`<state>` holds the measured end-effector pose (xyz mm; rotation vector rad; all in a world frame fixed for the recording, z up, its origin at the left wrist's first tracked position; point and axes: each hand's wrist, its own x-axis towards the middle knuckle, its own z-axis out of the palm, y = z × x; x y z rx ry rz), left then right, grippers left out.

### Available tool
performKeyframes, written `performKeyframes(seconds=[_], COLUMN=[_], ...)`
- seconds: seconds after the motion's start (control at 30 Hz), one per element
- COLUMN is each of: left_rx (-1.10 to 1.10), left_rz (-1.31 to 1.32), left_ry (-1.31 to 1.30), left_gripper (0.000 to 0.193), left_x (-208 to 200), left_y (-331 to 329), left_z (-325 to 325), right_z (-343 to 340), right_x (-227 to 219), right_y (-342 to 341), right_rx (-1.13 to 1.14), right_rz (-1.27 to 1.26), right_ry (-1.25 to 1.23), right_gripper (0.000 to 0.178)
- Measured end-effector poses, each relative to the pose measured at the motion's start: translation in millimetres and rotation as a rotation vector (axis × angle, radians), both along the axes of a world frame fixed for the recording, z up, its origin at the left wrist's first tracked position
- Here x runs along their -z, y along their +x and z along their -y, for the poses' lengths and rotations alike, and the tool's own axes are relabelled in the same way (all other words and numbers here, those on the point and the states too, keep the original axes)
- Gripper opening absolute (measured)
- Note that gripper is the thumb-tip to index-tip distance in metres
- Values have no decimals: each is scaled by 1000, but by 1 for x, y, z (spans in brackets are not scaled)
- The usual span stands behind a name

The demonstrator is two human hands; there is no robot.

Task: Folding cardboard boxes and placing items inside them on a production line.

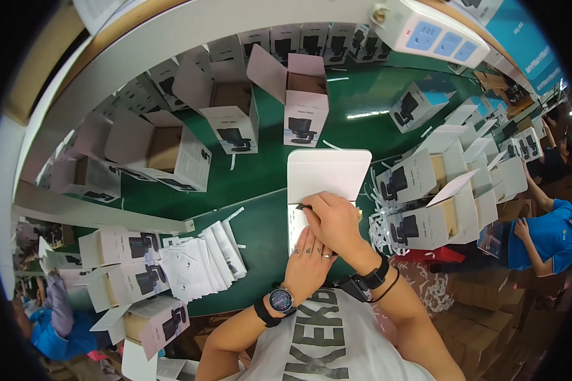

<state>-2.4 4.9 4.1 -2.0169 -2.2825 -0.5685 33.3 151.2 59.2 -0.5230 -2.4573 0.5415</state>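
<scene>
In front of me on the green worktop is a white cardboard box [327, 174] with its lid flap folded back, away from me. My right hand [335, 222] is over the box, its fingers bent into a pinch. A small dark piece [305, 206] shows at those fingertips; its kind is too small to make out. My left hand [307, 260] lies on the near part of the box with its fingers stretched out, and the right hand covers part of it. Between them the hands hide most of the box's inside.
Open printed boxes [305, 114] stand at the back, with others [419, 184] on the right and left. A stack of white leaflets [203, 260] lies left of my hands. Paper shreds [380, 222] sit at the right. A power strip [435, 35] hangs above. People in blue work at both sides.
</scene>
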Motion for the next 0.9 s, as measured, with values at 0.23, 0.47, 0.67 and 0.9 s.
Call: performKeyframes(seconds=[0.23, 0.47, 0.67, 0.9], left_rx=[50, 51, 46, 22], left_rz=[120, 149, 10, 79], left_ry=[32, 66, 109, 172], left_gripper=[53, 48, 52, 44], left_x=[8, 7, -2, 6], left_y=[-4, -8, -11, -9], left_z=[10, 12, 12, 16], right_z=[9, 13, 1, 27], right_x=[5, 10, -10, 7], right_y=[-15, -13, 7, -8], right_rx=[-196, -164, -61, -90], right_rz=[-52, 102, 158, 89], right_ry=[23, -34, -136, -109], right_gripper=[14, 16, 20, 23])
